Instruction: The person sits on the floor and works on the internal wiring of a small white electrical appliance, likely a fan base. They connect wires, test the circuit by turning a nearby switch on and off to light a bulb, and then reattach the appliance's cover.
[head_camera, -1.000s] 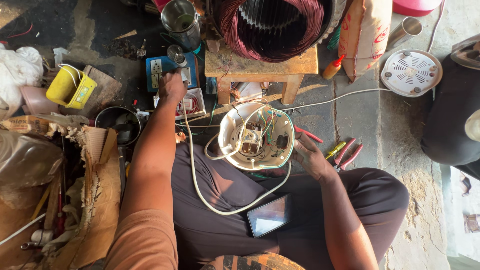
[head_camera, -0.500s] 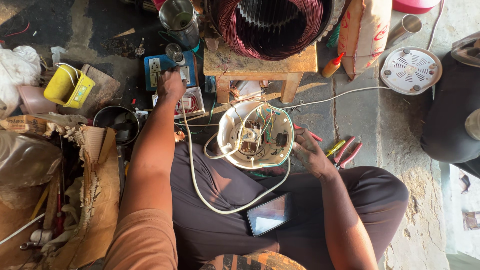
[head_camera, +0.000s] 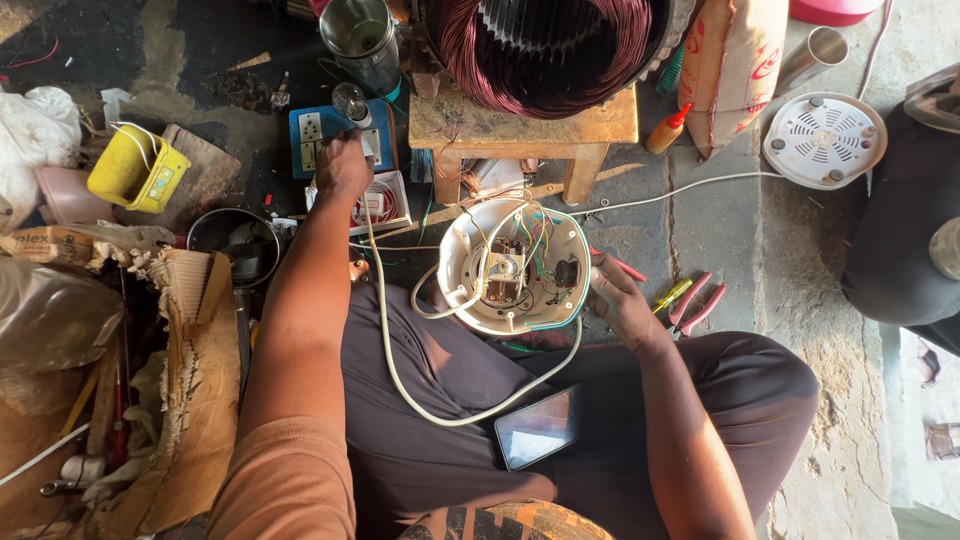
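Note:
My left hand (head_camera: 343, 165) reaches forward to a blue socket board (head_camera: 308, 130) on the floor, its fingers closed on the plug end of a white cord (head_camera: 400, 372). That cord loops over my lap back to a round white appliance base (head_camera: 515, 265). The base lies open side up, showing coloured wires and a small circuit part. My right hand (head_camera: 615, 300) grips its right rim and holds it against my knee. A phone (head_camera: 543, 427) lies on my lap, screen up.
A wooden stool (head_camera: 520, 120) carries a big copper-wound stator (head_camera: 545, 40). Red pliers (head_camera: 700, 305) and a yellow screwdriver (head_camera: 672, 295) lie to the right, with a white round cover (head_camera: 825, 140) beyond. A yellow box (head_camera: 135, 170), black bowl (head_camera: 235, 245) and torn cardboard (head_camera: 190, 400) crowd the left.
Almost nothing differs. My left hand has edged slightly further onto the socket board, and my right hand stays on the base's rim.

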